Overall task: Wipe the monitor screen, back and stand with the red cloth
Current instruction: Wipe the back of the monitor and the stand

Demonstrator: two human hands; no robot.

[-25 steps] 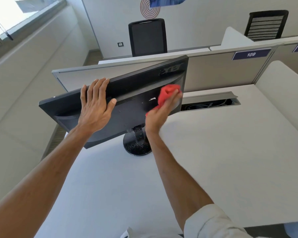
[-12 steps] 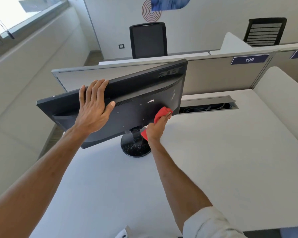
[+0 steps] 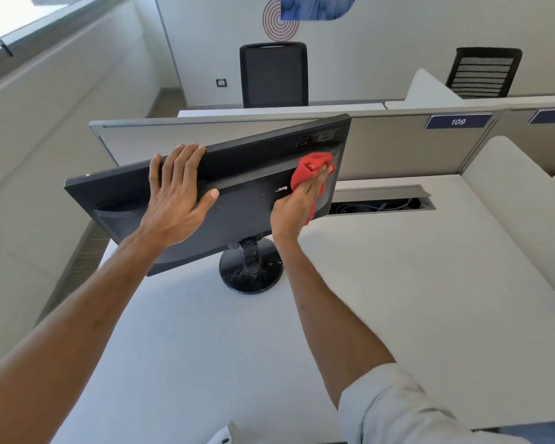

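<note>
A black monitor point(image 3: 237, 200) stands on the white desk point(image 3: 398, 299) with its back turned to me, tilted, on a round black stand point(image 3: 252, 274) speckled with dust. My left hand point(image 3: 177, 200) lies flat on the upper back, its fingertips reaching the top edge. My right hand point(image 3: 297, 203) holds the bunched red cloth point(image 3: 311, 168) and presses it against the right part of the monitor's back, near the right edge. A strip of cloth hangs below the palm. The screen side is hidden.
A grey partition point(image 3: 398, 145) with labels 109 and 110 runs behind the monitor. An open cable slot point(image 3: 382, 203) lies in the desk just right of the monitor. Two black office chairs point(image 3: 274, 75) stand beyond the partition. The desk's left edge is near the stand.
My right hand with the red cloth swept down the monitor's back to near the stand, then came back up to the upper right. The left hand stayed put.
</note>
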